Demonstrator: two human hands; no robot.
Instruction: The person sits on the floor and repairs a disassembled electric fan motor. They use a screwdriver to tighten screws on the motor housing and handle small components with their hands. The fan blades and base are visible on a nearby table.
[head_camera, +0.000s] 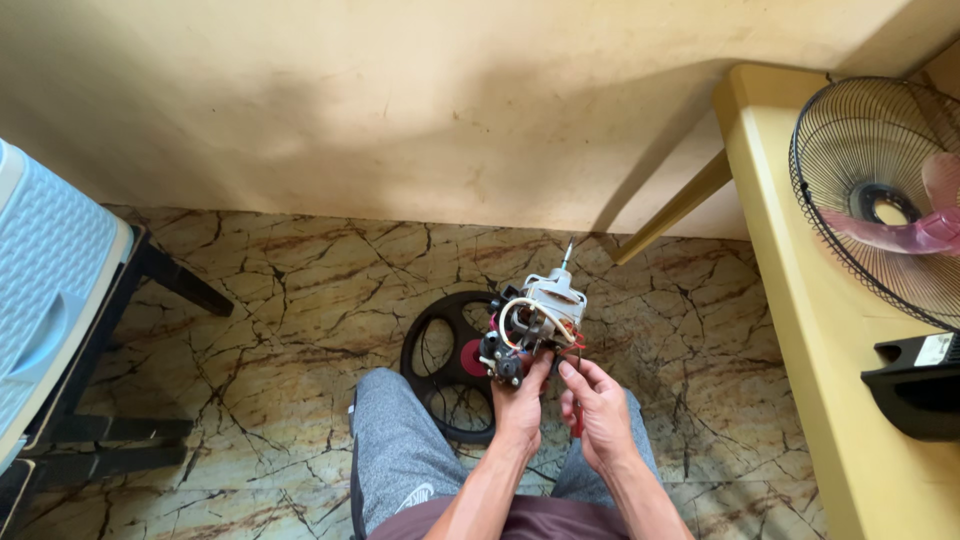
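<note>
Fan motor, one only, held above the knees over a marbled floor, shaft pointing away from the person. Left hand grips it from below; right hand, just beside, pinches its wires and holds a red-handled tool. One black wheel-shaped guard lies beneath.

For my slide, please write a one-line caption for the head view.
Left hand holds a fan motor above the marble-patterned floor while the right hand works at its wires.

fan cage: cut by right edge | cooler: cut left
</note>
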